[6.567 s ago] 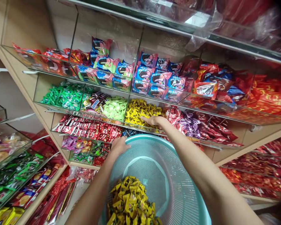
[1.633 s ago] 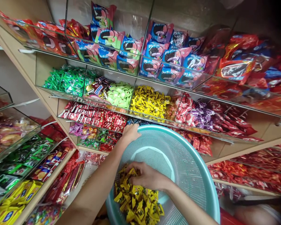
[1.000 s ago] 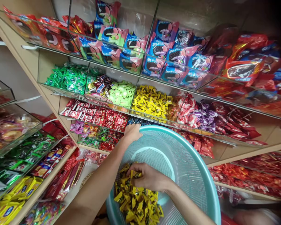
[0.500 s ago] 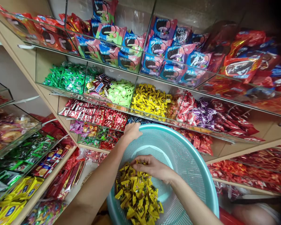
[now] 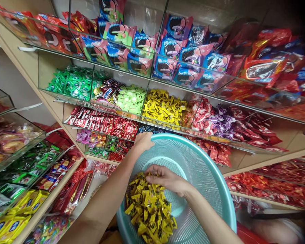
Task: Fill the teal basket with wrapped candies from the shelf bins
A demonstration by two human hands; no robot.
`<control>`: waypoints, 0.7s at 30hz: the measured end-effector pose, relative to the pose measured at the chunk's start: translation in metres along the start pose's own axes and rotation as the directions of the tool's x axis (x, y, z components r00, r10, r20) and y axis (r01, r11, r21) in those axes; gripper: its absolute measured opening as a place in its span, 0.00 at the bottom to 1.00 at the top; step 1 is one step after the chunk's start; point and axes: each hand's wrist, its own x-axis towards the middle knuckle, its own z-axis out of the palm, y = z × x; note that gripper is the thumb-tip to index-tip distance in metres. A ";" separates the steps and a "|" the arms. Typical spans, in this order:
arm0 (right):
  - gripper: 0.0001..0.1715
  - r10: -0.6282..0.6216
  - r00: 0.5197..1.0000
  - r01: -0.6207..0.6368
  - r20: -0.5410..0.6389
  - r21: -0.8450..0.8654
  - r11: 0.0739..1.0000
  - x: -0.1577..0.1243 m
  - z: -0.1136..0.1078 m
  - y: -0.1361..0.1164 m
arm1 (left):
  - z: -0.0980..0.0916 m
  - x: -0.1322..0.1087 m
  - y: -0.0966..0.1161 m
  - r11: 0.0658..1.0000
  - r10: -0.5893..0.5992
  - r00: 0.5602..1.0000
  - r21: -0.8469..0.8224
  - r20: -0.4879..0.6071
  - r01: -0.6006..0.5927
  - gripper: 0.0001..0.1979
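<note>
A turquoise mesh plastic basket (image 5: 220, 176) is tilted in front of me, with a heap of yellow-wrapped candies (image 5: 151, 213) in its lower left. My left hand (image 5: 143, 141) is closed over the far rim, its arm reaching across the left side. Inside the basket, my right hand (image 5: 165, 178) has its fingers curled at the top of the heap, with some yellow wrappers showing under them. The fingertips are partly hidden among the candies. Beyond the rim, a clear shelf bin holds more candies in yellow wrappers (image 5: 164, 106).
Clear-walled bins of green candies (image 5: 71, 83), light green candies (image 5: 131, 99) and purple-wrapped candies (image 5: 220, 122) line the shelf ahead. Blue cookie packets (image 5: 167, 69) fill the shelf above. More shelves with yellow packets (image 5: 8, 227) stand at left. Red-wrapped sweets (image 5: 274, 186) lie low at right.
My right hand has shifted very slightly up and to the right over the candies. My left hand stays on the rim, and the basket has hardly moved.
</note>
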 end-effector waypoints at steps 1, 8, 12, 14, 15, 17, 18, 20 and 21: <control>0.20 0.001 0.999 -0.001 -0.033 0.024 1.000 0.000 -0.001 -0.001 | 0.001 0.000 0.000 1.000 -0.004 1.000 0.000 0.002 0.004 0.19; 0.19 0.028 0.997 -0.022 -0.068 0.088 0.996 -0.001 0.000 -0.007 | 0.001 0.000 -0.001 1.000 0.001 1.000 0.003 -0.011 -0.001 0.18; 0.21 0.010 1.000 -0.010 0.011 -0.021 1.000 0.000 0.009 -0.005 | -0.003 -0.002 0.001 0.999 -0.026 0.999 -0.023 0.021 0.026 0.19; 0.21 -0.060 0.996 0.068 0.068 -0.137 0.988 0.001 0.013 -0.004 | -0.005 -0.003 0.002 0.999 -0.034 0.999 -0.030 0.027 0.035 0.20; 0.20 -0.096 0.991 0.112 0.092 -0.187 0.976 0.001 0.014 -0.003 | -0.005 -0.003 0.002 0.999 -0.037 0.999 -0.031 0.030 0.038 0.20; 0.19 -0.142 0.981 0.171 0.128 -0.250 0.953 0.002 0.017 -0.002 | -0.006 -0.004 0.003 0.999 -0.039 0.999 -0.030 0.032 0.040 0.19; 0.19 -0.155 0.978 0.187 0.140 -0.262 0.947 0.002 0.018 -0.002 | -0.007 -0.004 0.003 0.999 -0.037 0.999 -0.029 0.032 0.038 0.19; 0.20 -0.163 0.975 0.199 0.153 -0.262 0.944 0.003 0.020 -0.001 | -0.006 -0.005 0.002 0.999 -0.032 0.999 -0.026 0.023 0.032 0.19; 0.21 -0.158 0.976 0.194 0.153 -0.256 0.947 0.003 0.020 0.000 | -0.006 -0.005 0.002 0.999 -0.027 0.999 -0.023 0.018 0.028 0.19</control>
